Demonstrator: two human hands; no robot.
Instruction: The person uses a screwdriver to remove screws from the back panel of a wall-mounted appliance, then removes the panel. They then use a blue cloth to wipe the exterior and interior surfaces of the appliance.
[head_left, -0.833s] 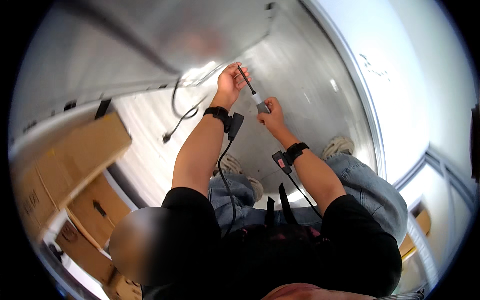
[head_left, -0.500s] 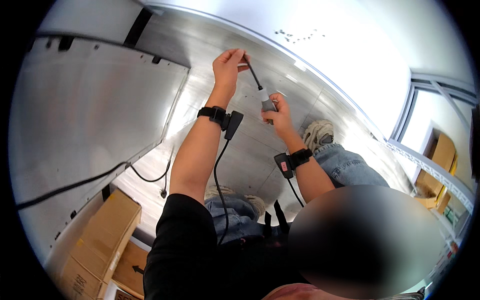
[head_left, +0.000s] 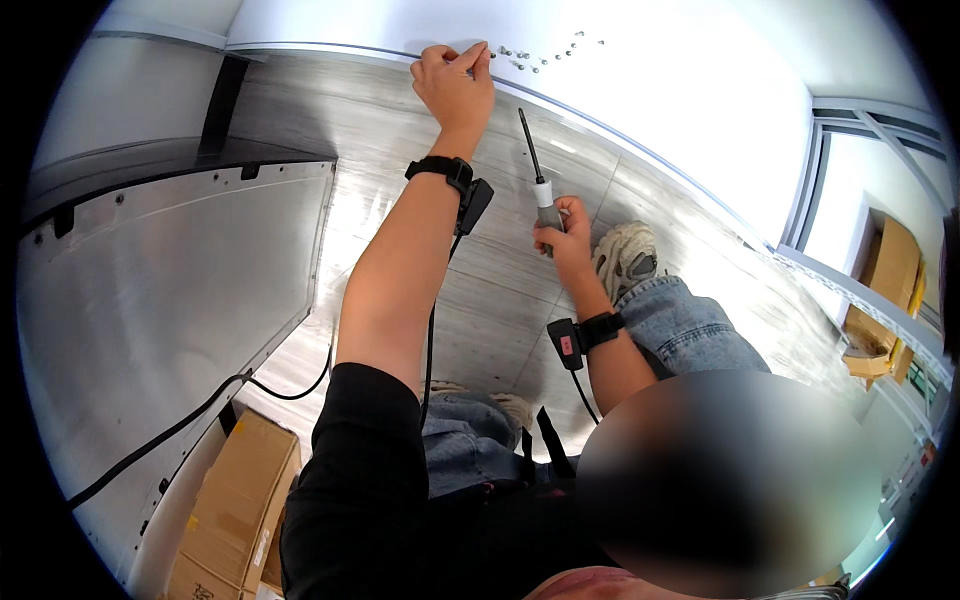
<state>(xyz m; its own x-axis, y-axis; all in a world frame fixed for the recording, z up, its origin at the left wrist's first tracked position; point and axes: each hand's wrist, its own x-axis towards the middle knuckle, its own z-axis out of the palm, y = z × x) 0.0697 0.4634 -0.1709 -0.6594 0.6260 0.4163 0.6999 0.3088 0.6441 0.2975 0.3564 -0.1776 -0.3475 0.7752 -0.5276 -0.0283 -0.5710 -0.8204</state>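
My right hand (head_left: 566,232) is closed round the grey handle of a screwdriver (head_left: 543,192). Its dark shaft points away from me, and the tip touches nothing. At the near edge of a white surface, my left hand (head_left: 455,88) has thumb and forefinger pinched together. Whatever may be between those fingertips is too small to make out. Right beside them lie several small screws (head_left: 536,70), loosely scattered over the white surface.
A large metal panel (head_left: 190,270) with holes along its edge stands on the left, crossed by a black cable (head_left: 210,400). Cardboard boxes (head_left: 230,500) sit at the lower left. More boxes (head_left: 890,270) are at the right, beyond a metal frame. Grey wood-look floor (head_left: 480,320) lies beneath my hands.
My left hand has left the screwdriver's tip and moved away from me to the screws on the white surface. The right hand keeps hold of the screwdriver. The view has shifted somewhat.
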